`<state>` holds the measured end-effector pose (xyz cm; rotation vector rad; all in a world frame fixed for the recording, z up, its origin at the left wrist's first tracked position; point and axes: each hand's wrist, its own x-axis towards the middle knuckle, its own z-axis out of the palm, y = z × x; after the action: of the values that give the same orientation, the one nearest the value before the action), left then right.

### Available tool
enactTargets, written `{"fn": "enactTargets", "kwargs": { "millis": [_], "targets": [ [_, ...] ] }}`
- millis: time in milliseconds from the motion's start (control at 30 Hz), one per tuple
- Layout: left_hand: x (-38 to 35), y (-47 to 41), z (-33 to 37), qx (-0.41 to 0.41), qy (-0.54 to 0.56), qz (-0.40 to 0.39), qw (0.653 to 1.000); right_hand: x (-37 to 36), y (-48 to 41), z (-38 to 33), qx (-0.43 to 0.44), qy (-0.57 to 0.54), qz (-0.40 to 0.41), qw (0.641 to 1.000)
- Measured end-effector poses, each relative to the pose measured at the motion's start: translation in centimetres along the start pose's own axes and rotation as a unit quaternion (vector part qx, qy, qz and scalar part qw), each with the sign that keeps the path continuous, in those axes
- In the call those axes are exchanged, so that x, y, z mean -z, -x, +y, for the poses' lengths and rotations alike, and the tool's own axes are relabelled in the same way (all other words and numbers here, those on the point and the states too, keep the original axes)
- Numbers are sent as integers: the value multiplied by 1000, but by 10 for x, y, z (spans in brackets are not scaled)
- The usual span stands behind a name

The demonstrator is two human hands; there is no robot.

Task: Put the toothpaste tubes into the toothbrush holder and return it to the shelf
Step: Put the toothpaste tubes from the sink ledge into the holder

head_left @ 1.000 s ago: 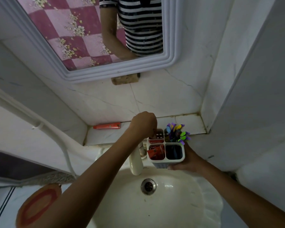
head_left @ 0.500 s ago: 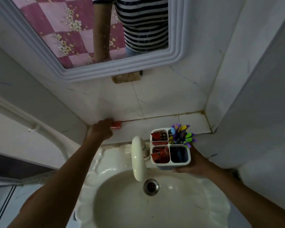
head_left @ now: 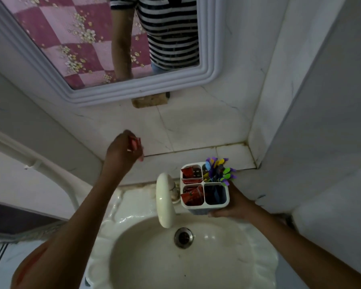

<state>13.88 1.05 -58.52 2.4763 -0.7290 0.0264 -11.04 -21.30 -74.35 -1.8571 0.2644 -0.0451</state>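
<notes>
White plastic forms the four-compartment toothbrush holder [head_left: 205, 187], which the right hand [head_left: 236, 203] carries from its right and near sides above the far right rim of the cream ceramic sink [head_left: 258, 265]. The fingers of that hand wrap under and around the holder's near wall, so its grip is closed on the holder. Red toothpaste tubes [head_left: 192, 197] stand in the two left compartments, one set in the far left cell and another in the near left cell. Colourful toothbrushes [head_left: 218, 171] with purple, green and yellow ends rise out of the far right compartment, and the near right cell looks dark inside, its contents hard to make out.

The left hand [head_left: 123, 151] hangs to the left, raised above the white tiled shelf [head_left: 231, 155] that runs along the far wall. Its grip is closed around a small red toothpaste tube [head_left: 135, 141], of which only the end shows past the fingers. This tube is well apart from the holder.

A cream curved tap [head_left: 164, 202] stands just left of the holder, reaching over the basin towards the metal drain [head_left: 183, 237]. On the far wall a white-framed mirror [head_left: 138, 90] shows a striped shirt and a pink checked cloth.
</notes>
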Motion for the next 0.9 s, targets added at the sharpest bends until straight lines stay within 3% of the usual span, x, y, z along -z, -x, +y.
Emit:
{"fn": "enactTargets", "kwargs": {
  "millis": [100,233,433,533,600,733,833,900],
  "targets": [
    [32,29,80,-47,142,29,988,0,1,-2,2,3,2,1000],
    [31,68,149,-76,207,-92,971,3,1,-5,14,11,-4,1000],
    [-30,97,163,-170,-127,-191,959,5,4,-25,58,-2,8,998],
    [-44,106,157,-184,-208,-190,942,5,7,-26,66,-33,10,997],
    [-39,108,147,-189,-181,-162,951,4,14,-27,52,-61,19,997],
    [-7,114,127,-147,-27,-59,987,5,34,-33,20,-104,71,992],
    [22,114,126,-46,49,-111,992,16,41,-62,45,-101,144,983],
    [40,111,135,-22,142,-167,975,29,40,-95,83,-94,176,976]
  ]
}}
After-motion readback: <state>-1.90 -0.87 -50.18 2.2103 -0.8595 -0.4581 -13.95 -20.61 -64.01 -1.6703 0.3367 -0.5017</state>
